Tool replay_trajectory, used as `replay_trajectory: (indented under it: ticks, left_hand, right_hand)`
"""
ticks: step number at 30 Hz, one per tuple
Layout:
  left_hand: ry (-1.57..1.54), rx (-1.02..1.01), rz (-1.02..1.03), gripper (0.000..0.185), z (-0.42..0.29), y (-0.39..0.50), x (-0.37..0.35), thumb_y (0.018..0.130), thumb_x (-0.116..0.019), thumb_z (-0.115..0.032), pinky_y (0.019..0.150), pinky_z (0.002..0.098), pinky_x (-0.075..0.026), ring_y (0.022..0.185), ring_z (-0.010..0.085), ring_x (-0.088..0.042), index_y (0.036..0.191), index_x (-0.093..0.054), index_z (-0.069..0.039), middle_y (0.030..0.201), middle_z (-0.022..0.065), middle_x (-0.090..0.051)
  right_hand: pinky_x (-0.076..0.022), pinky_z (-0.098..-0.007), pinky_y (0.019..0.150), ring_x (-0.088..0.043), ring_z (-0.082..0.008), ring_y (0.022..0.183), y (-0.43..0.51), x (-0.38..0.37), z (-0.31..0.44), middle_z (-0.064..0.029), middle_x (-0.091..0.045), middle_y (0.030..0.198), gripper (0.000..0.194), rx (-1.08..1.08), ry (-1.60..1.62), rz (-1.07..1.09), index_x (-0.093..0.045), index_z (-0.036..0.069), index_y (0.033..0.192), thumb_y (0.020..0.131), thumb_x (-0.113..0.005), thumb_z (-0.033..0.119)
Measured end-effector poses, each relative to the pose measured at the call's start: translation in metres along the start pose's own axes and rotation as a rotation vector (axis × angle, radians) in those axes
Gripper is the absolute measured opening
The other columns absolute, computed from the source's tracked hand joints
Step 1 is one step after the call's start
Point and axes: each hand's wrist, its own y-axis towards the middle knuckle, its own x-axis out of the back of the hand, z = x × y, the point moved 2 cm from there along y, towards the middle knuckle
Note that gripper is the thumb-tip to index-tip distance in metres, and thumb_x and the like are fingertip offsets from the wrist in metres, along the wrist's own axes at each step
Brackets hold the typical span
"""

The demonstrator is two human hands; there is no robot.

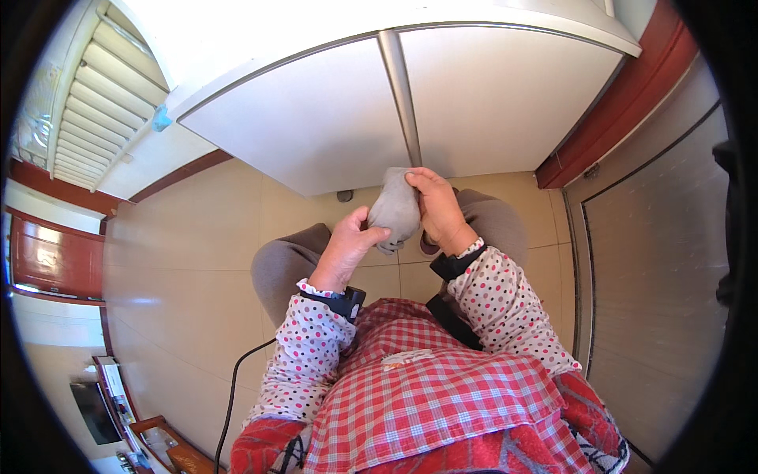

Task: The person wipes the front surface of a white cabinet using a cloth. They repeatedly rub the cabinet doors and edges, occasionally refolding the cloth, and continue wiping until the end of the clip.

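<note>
A bundled grey cloth (395,207) is held up between my two hands, above my knees and in front of a white cabinet. My left hand (349,240) pinches its lower left side, the thumb lying across the fabric. At its upper right, my right hand (437,204) grips the edge between thumb and fingers. Part of the cloth's right side is hidden behind that hand. Both wrists wear black bands over dotted sleeves, and a red checked apron (426,403) covers my lap.
White cabinet doors (308,101) with a metal strip between them stand just ahead. To the right is a grey metal door (657,260) in a frame. A white radiator (100,112) is at the upper left. A black cable (232,385) hangs at my left side over the tiled floor (183,255).
</note>
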Motion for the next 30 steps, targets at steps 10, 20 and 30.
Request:
replay_trajectory:
  ticks: [10,20,30]
  left_hand:
    - [0.453,-0.269,-0.219,0.027,-0.017,0.014,0.025,0.091,-0.073,-0.024,0.066,0.0351,-0.05,0.072,0.0199,-0.063,0.095,-0.064,0.001,0.082,0.0115,-0.067]
    - [0.634,-0.536,-0.469,0.029,-0.112,0.048,0.073,0.095,-0.071,-0.025,0.068,0.0393,-0.052,0.073,0.0242,-0.064,0.111,-0.066,-0.002,0.086,0.0101,-0.068]
    - [1.099,-1.346,-0.978,0.045,-0.201,0.036,0.081,0.104,-0.056,-0.026,0.122,0.0514,-0.025,0.145,0.0357,-0.038,0.143,-0.056,-0.004,0.153,0.0165,-0.049]
  right_hand:
    - [-0.0439,-0.0377,0.109,-0.052,-0.0247,0.13,-0.029,-0.024,-0.017,-0.0114,-0.059,0.132,0.069,0.521,-0.782,0.276,-0.053,0.01,0.146,0.081,-0.078,0.01]
    - [-0.0524,-0.0319,0.091,-0.067,-0.0165,0.097,-0.01,-0.024,-0.054,-0.005,-0.069,0.113,0.032,-0.204,-0.235,-0.111,-0.062,0.002,0.124,0.095,-0.067,0.015]
    - [-0.0508,-0.0296,0.081,-0.059,-0.0141,0.088,0.037,-0.131,0.09,-0.0073,-0.065,0.1,0.029,0.866,-0.138,-0.195,-0.055,-0.001,0.11,0.091,-0.071,0.014]
